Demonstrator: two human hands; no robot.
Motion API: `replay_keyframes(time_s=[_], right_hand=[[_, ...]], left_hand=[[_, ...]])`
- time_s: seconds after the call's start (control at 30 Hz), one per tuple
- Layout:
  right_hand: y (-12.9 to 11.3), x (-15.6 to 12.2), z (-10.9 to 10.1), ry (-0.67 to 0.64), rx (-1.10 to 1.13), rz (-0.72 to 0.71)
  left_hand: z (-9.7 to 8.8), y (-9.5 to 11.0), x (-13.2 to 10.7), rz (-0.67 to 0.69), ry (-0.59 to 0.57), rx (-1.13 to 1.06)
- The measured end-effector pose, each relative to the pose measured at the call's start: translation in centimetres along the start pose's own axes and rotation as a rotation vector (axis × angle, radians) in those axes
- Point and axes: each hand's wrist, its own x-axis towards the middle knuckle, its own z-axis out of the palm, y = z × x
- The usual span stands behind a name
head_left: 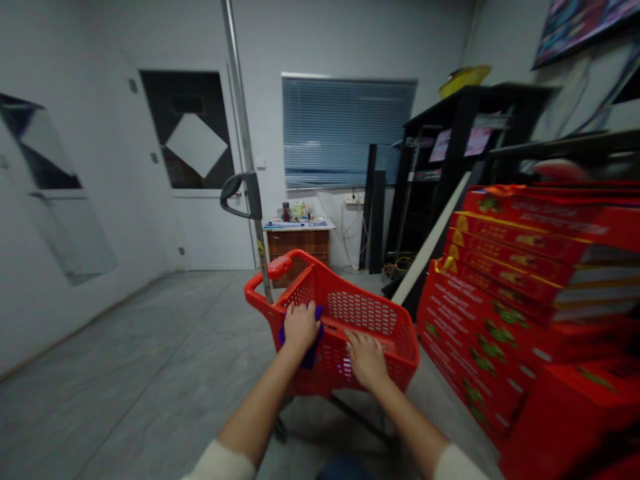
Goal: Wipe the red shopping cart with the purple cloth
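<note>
A red plastic shopping cart basket (360,313) with mesh sides stands directly in front of me on a dark wheeled frame. My left hand (301,327) grips a crumpled purple cloth (311,355) at the basket's near edge, and part of the cloth hangs down inside. My right hand (367,359) lies on the near rim, fingers spread, holding nothing visible. A tall metal pole with a black handle grip (243,195) rises from the basket's left corner. The basket's contents are hidden behind its mesh and my hands.
Stacked red printed boxes (500,293) crowd the right side, close to the cart. Black shelving (450,167) stands behind them. A wooden cabinet (299,247) with small items sits beneath a window blind (349,131). A grey floor (150,353) extends left towards a white door (200,227).
</note>
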Motion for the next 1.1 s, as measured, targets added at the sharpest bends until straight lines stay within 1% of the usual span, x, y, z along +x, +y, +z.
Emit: replay_keyframes(time_s=[0.1,0.17,0.27,0.33,0.4,0.5,0.57,0.63,0.7,0.77,0.83,0.87,0.93,1.03,1.1], right_hand=[[0.1,-0.4,0.3,-0.011,-0.001,0.039],[-0.4,-0.3,0.9,-0.012,0.026,0.064],[-1.3,0.1,1.4,0.004,0.046,0.107],[-1.5,0.2,1.2,0.001,0.048,0.087],[-1.3,0.0,0.7,-0.021,0.045,0.052],[-0.6,-0.3,0.2,-0.047,0.021,0.048],[-0.2,-0.4,0.4,-0.040,0.013,0.053],[-0.1,-0.2,1.0,-0.019,0.021,0.057],[-0.1,0.1,1.5,0.009,0.026,0.075],[-0.2,0.1,1.8,0.038,0.026,0.087],[-0.1,0.0,1.7,0.051,0.035,0.077],[0.0,-0.1,1.5,0.048,0.045,0.069],[0.2,-0.2,1.1,0.026,0.070,0.051],[0.4,-0.2,0.8,-0.011,0.084,0.039],[0.4,-0.1,0.8,-0.017,0.076,0.037]], left_hand=[[0.1,-1.3,0.0,-0.078,0.073,0.039],[0.8,-1.0,-0.4,-0.089,0.076,0.022],[2.0,0.2,-0.9,-0.004,0.029,-0.042],[2.2,0.5,-0.8,0.060,-0.003,-0.068],[1.8,-0.3,-0.4,0.059,-0.013,-0.052],[0.8,-2.3,0.7,-0.037,0.020,0.009],[0.5,-3.0,1.1,-0.077,0.033,0.027],[0.8,-2.7,1.1,-0.076,0.026,0.024],[1.5,-1.5,0.8,-0.061,0.012,0.011],[2.0,-0.3,0.5,-0.027,-0.003,-0.009],[2.1,0.2,0.5,0.021,-0.027,-0.018],[2.0,0.0,0.6,0.043,-0.039,-0.014],[1.3,-1.2,1.2,0.056,-0.047,0.017],[0.5,-3.4,2.3,-0.008,-0.003,0.073],[0.4,-4.0,2.5,-0.050,0.018,0.078]])
